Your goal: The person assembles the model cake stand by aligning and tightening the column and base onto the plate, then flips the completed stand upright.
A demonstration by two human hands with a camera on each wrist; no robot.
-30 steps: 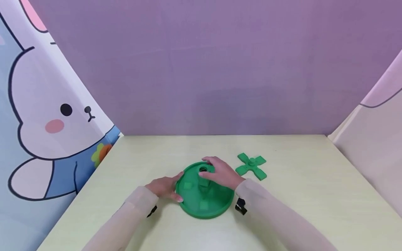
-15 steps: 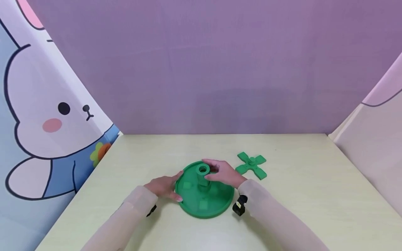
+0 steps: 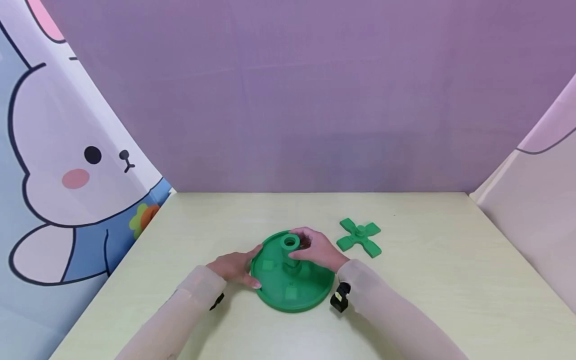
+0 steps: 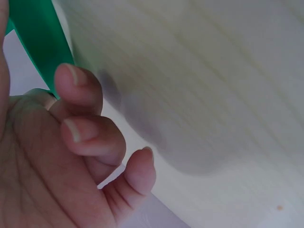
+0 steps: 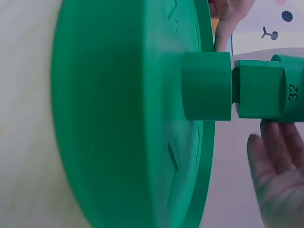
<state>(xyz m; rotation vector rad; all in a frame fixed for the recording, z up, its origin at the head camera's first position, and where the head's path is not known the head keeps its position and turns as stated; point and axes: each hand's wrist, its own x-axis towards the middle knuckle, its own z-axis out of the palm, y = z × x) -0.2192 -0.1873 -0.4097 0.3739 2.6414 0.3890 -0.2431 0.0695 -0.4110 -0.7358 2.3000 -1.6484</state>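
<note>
A round green base point(image 3: 274, 295) with a raised rim lies on the table, a short socket point(image 5: 206, 85) at its middle. Above that socket stands a green post point(image 3: 290, 250) with a ring-shaped top, a six-sided section and the number 32. A narrow gap shows between post and socket in the right wrist view. My right hand point(image 3: 316, 248) holds the post from the right, thumb in front and fingers behind. At the base's left rim, my left hand point(image 3: 231, 268) grips the edge between thumb and forefinger; its other fingers point(image 4: 99, 135) curl loosely beside it.
A green cross-shaped piece point(image 3: 360, 236) with a round stud at its centre lies behind and right of the base. The pale table point(image 3: 432, 280) ends at a purple backdrop point(image 3: 288, 100), with a rabbit-printed cloth point(image 3: 67, 140) on the left.
The post looks more upright than a second ago, and its ring top, partly covered by my right hand then, now shows. My left hand stays at the rim; the cross-shaped piece is unmoved.
</note>
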